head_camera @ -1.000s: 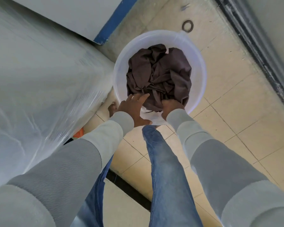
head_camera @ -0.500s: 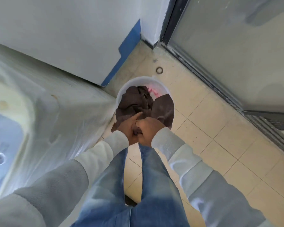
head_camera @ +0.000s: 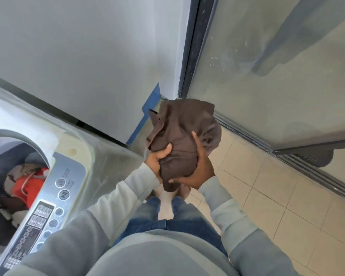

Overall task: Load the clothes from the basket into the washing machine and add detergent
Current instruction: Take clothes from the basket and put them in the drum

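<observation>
A bunched dark brown garment is held up in the air in front of me by both hands. My left hand grips its lower left side, and my right hand cups it from the right and below. The top-loading washing machine stands at the left, wrapped in clear plastic, with its drum open. Red and dark clothes lie inside the drum. The basket is hidden behind the garment and my hands.
The machine's silver control panel with round buttons runs along its near edge. A white wall with a blue skirting is behind. A glass sliding door and its floor track are at the right, above beige tiles.
Both hands gathered the brown garment in the basket and lifted it out to chest height. My view rose from the basket on the floor to the machine and the wall.
</observation>
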